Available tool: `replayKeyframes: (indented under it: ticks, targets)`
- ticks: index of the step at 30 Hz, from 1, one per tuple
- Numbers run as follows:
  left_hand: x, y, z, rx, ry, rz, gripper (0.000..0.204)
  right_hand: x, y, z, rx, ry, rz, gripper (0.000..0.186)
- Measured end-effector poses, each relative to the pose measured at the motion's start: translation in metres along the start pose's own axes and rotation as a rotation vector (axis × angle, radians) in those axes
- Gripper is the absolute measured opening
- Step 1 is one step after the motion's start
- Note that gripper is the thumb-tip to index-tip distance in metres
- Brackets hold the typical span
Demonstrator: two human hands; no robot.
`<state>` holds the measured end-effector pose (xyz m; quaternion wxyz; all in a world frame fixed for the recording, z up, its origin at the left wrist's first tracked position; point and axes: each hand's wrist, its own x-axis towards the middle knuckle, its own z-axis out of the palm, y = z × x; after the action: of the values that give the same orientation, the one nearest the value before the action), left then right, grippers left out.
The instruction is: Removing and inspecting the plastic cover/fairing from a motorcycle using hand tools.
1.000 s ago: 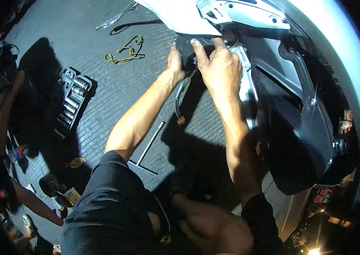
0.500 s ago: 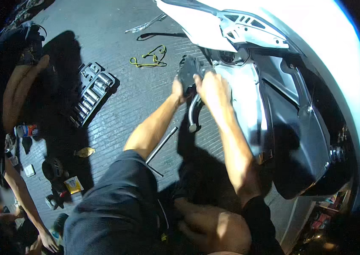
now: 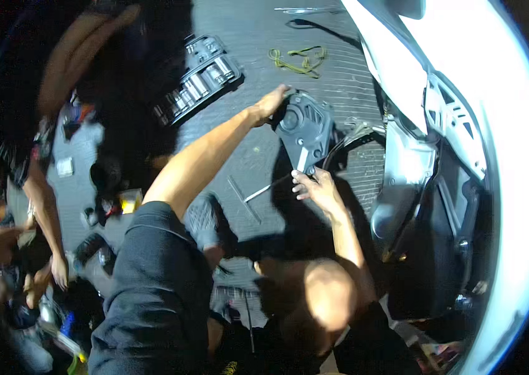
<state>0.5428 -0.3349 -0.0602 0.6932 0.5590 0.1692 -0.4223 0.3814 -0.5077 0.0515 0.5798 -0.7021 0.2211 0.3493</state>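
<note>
Near the picture's middle is a dark grey, flat moulded part (image 3: 314,125) with a round raised centre, tilted with a narrow end downward and a pale strip along it. My left hand (image 3: 270,103) is closed on its upper left edge. My right hand (image 3: 317,187) is at the lower end, fingers apart and loosely bent, fingertips seeming to touch it. Dark cable or hose and silvery metal lie just right of the part, partly blurred. A metal T-handle tool (image 3: 258,194) lies on the ground below.
White vehicle bodywork (image 3: 508,125) with exposed dark inner panels fills the right. A socket case (image 3: 205,78), yellow cord (image 3: 295,65) and grey ridged ground (image 3: 245,150) are ahead. A co-worker's arm (image 3: 49,219) and scattered small items occupy the left.
The dark part has come away from the white bodywork and turned face up, raised in my left hand. My right hand has moved down to its lower end. The view has swung.
</note>
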Motion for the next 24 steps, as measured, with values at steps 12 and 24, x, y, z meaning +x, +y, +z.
replayKeyframes:
  ticks: [12, 24]
  targets:
    - [-0.342, -0.027, 0.038, -0.573, 0.438, -0.251, 0.053, -0.220, -0.146, 0.046, -0.767, -0.262, 0.100, 0.058]
    - [-0.571, -0.227, 0.119, -0.189, 0.804, -0.469, 0.047, -0.346, -0.185, -0.004, -0.951, -0.279, -0.069, 0.055]
